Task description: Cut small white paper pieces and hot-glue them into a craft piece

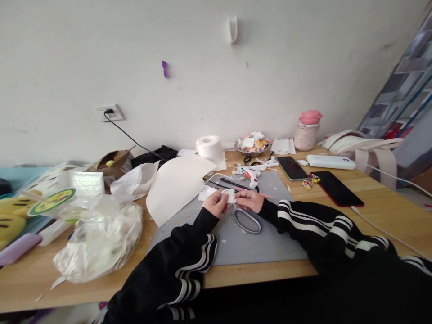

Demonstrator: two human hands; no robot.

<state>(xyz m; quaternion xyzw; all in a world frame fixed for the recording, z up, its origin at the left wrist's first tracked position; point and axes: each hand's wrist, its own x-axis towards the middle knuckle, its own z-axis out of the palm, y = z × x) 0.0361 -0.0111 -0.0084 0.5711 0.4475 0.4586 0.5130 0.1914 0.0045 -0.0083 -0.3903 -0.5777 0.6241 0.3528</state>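
Observation:
A small, flat white piece (229,195), perhaps paper or foam, is held up over the grey cutting mat (249,249). My left hand (216,203) pinches it from the left. On its right edge are the closed fingertips of my right hand (249,200). Just below my hands lies a pair of scissors (248,220) with a grey handle, its blades hidden. A thin pink stick (268,196) shows beside my right hand; whether it is touched I cannot tell. Behind, a white-and-orange glue gun (251,176) rests near dark pen-like tools (232,183).
A large white paper sheet (178,182) and a crumpled plastic bag (101,238) lie left. At the back stand a paper roll (209,148), a bowl of scraps (252,145) and a pink-lidded bottle (307,130). Two phones (337,189) and a white power bank (330,162) lie right.

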